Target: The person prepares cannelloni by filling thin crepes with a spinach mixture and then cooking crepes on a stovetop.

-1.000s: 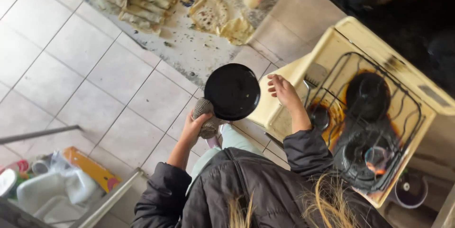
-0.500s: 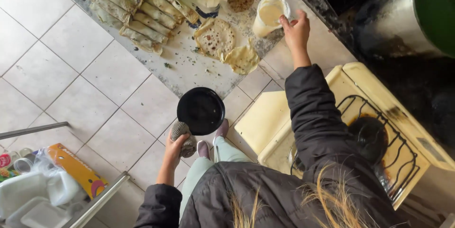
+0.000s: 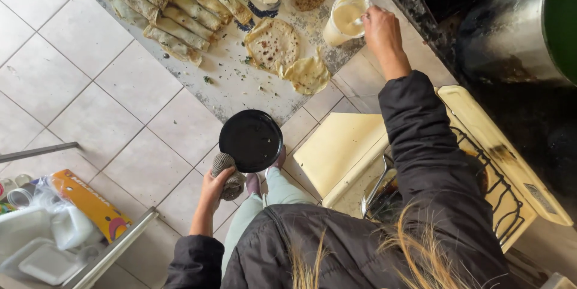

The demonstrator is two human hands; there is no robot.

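Observation:
My left hand (image 3: 217,182) grips the cloth-wrapped handle (image 3: 227,172) of a small black frying pan (image 3: 250,140), held level over the tiled floor. My right hand (image 3: 381,29) reaches far forward to a clear jug of pale batter (image 3: 345,17) and closes on something at its rim, too small to make out. The jug stands at the right edge of a speckled mat (image 3: 228,82). On the mat lie thin round pancakes (image 3: 271,42) and a row of several rolled pancakes (image 3: 162,9).
A cream-coloured gas stove (image 3: 475,145) with a wire grate sits low at my right, a large metal pot (image 3: 511,30) beyond it. At the lower left a shelf holds white plastic containers (image 3: 42,247) and an orange box (image 3: 84,202). My feet (image 3: 264,175) stand under the pan.
My right hand left the stove and stretched forward to the batter jug. My left hand carried the pan away from the stove and lowered it over the floor.

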